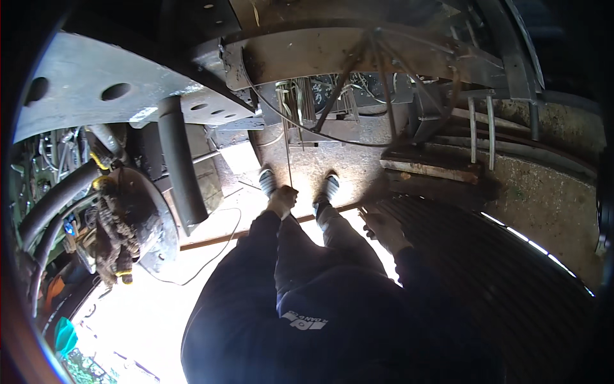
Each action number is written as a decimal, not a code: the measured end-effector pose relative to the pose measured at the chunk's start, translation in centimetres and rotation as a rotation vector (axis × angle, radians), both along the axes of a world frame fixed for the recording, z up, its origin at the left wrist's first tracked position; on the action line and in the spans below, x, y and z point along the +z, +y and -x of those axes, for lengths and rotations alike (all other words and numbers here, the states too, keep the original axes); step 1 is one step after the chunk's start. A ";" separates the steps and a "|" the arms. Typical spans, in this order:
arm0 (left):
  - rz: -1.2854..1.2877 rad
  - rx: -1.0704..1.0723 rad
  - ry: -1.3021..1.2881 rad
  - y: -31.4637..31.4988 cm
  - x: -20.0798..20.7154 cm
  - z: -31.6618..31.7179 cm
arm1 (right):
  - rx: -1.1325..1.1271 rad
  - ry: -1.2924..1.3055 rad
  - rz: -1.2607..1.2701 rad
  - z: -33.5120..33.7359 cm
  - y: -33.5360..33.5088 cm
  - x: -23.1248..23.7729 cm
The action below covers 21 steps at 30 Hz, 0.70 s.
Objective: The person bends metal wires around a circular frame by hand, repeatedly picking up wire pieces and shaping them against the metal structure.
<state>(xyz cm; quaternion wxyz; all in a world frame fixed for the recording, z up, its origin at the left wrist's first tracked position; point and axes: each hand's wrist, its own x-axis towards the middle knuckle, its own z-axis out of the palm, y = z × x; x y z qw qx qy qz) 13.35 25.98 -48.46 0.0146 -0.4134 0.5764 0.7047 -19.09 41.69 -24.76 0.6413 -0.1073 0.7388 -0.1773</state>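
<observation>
In front of my body my left hand (pixel 282 202) is closed around a thin, dark, straight rod (pixel 288 157). The rod stretches away from my fist, past my feet, toward the metal table ahead. To the right, my right hand (pixel 384 230) is held apart from the rod with its fingers curled. Something small and dark seems to stick out by its fingertips, but I cannot make out what it is. Both sleeves are dark.
A perforated steel beam (pixel 115 89) juts in at upper left, with a dark pipe (pixel 182 166) below it. Rods (pixel 300 102) stand in a bundle ahead. Worn work gloves (pixel 115 224) hang at left. A cable (pixel 240 224) trails low. Corrugated sheet (pixel 473 269) lies right.
</observation>
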 end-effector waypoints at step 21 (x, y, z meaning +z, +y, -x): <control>1.055 -0.310 0.366 -6.4 48.6 14.9 | -0.749 0.387 1.144 2.3 -7.8 17.7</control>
